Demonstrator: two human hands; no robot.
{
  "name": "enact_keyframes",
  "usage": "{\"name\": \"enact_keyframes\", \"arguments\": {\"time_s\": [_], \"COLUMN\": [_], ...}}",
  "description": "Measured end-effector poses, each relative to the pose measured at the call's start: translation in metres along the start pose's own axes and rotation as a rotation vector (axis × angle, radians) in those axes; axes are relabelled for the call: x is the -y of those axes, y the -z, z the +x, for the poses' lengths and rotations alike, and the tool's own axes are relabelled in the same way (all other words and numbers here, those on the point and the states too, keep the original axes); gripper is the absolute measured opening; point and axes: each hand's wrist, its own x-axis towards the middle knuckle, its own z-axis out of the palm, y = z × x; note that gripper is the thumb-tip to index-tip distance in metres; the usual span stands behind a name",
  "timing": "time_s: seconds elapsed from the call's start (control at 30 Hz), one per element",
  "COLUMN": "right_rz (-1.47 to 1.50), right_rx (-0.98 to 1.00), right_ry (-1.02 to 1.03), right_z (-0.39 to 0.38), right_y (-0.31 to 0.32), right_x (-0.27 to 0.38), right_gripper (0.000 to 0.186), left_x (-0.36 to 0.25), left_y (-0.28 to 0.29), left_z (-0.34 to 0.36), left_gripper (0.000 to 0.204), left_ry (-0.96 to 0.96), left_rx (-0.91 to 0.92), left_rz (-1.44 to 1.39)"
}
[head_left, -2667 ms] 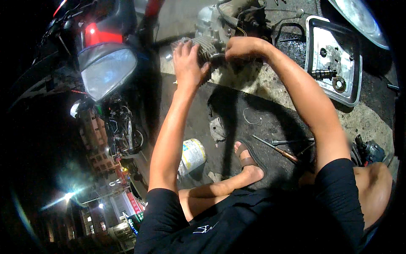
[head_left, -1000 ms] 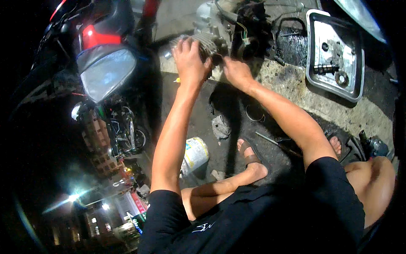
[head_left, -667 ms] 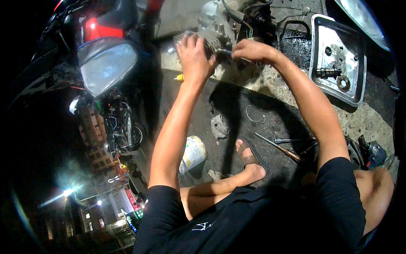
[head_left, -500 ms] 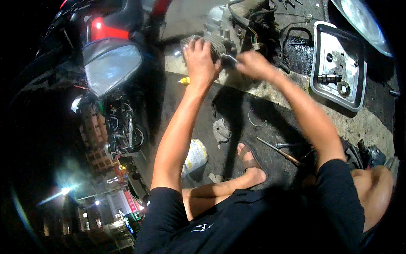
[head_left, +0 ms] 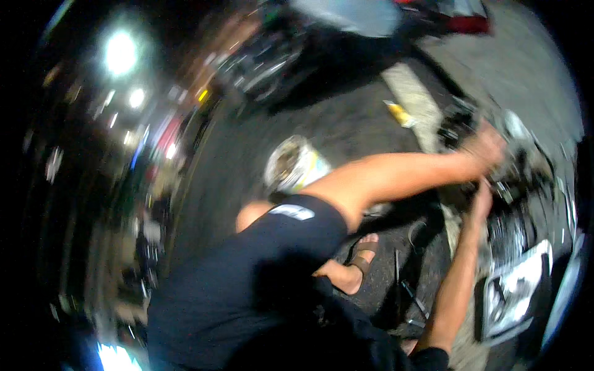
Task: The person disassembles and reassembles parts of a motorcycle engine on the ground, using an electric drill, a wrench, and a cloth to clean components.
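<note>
The picture is smeared by fast head motion. My left hand [head_left: 489,145] reaches far to the right and rests on a small metal engine [head_left: 523,164] standing on the ground, fingers curled over its top. Just below it, my right hand [head_left: 481,199] comes up from the lower edge to the engine's near side; blur hides whether it holds anything. My sandalled foot [head_left: 362,260] is tucked under me on the dark ground.
A metal tray [head_left: 516,297] with parts lies at the lower right. An open tin can [head_left: 291,164] stands near my knee. Thin hand tools [head_left: 405,287] lie by my foot. A parked motorbike [head_left: 346,34] fills the top; street lights glow at the left.
The view has swung sharply, so the engine and tray now sit at the right edge. Both hands stay at the engine, and the right hand has dropped below the left.
</note>
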Motion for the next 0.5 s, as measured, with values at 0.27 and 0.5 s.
{"name": "enact_keyframes", "arguments": {"time_s": [0.27, 0.5], "right_rz": [-0.152, -0.805], "right_rx": [0.356, 0.176], "right_ry": [0.197, 0.454], "right_z": [0.063, -0.025], "right_y": [0.068, 0.024], "right_x": [-0.013, 0.037], "right_gripper": [0.048, 0.048], "left_x": [-0.036, -0.022], "left_y": [-0.011, 0.001], "left_z": [0.018, 0.027], "left_gripper": [0.030, 0.020], "left_ry": [-0.117, -0.182], "left_rx": [0.158, 0.319], "left_rz": [-0.017, -0.254]}}
